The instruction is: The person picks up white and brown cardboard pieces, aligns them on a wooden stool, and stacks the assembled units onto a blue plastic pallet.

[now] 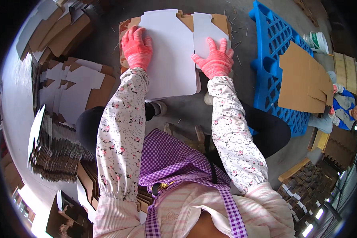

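Note:
In front of me lies a flat cardboard blank, white on its upper face, with brown showing at the cut flaps along its far edge. More brown cardboard peeks out beneath it. My left hand, in a pink knitted glove, rests near the blank's left edge, its fingers together and stretched forward. On the right panel of the blank, my right hand, gloved the same way, lies flat with fingers spread. Neither hand grips anything that I can see.
Stacked white and brown blanks stand at my left, with a dense pile of folded cardboard nearer. On the right are a blue plastic pallet, a large brown cardboard sheet touched by another person, and a white bucket.

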### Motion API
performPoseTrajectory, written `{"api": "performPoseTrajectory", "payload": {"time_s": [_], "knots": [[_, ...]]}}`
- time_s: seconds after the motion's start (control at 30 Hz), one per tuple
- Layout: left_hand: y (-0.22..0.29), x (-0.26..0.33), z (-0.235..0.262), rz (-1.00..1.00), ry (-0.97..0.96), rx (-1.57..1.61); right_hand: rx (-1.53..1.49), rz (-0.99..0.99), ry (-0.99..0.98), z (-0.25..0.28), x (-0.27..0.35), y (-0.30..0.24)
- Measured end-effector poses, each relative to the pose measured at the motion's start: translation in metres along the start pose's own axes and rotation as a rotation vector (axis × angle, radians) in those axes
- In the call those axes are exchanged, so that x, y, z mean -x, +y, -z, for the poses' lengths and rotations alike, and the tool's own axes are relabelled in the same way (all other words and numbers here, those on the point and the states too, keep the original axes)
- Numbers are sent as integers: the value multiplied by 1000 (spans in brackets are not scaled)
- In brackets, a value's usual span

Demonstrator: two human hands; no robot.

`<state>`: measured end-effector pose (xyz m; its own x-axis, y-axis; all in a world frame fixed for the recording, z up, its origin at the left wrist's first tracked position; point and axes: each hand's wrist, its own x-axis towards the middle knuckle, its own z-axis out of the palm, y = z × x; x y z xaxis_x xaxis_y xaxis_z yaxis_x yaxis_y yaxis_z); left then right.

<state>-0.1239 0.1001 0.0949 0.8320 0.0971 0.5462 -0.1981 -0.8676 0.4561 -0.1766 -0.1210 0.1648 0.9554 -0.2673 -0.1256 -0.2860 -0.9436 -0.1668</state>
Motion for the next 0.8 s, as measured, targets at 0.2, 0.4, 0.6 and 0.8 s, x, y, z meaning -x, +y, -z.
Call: {"api": "performPoseTrajectory", "payload": {"time_s": [0.2, 0.4, 0.6, 0.8], "knots": [[20, -5, 9, -174, -80, -76, 17, -21, -9, 0, -2, -1], [78, 14, -13, -641, -398, 94, 32, -68, 0, 4, 2, 18], [65, 10, 0, -602, -428, 112, 321, 37, 559, 68, 24, 115], [70, 10, -19, -630, -405, 89, 549, -454, 310, 71, 52, 229]]}}
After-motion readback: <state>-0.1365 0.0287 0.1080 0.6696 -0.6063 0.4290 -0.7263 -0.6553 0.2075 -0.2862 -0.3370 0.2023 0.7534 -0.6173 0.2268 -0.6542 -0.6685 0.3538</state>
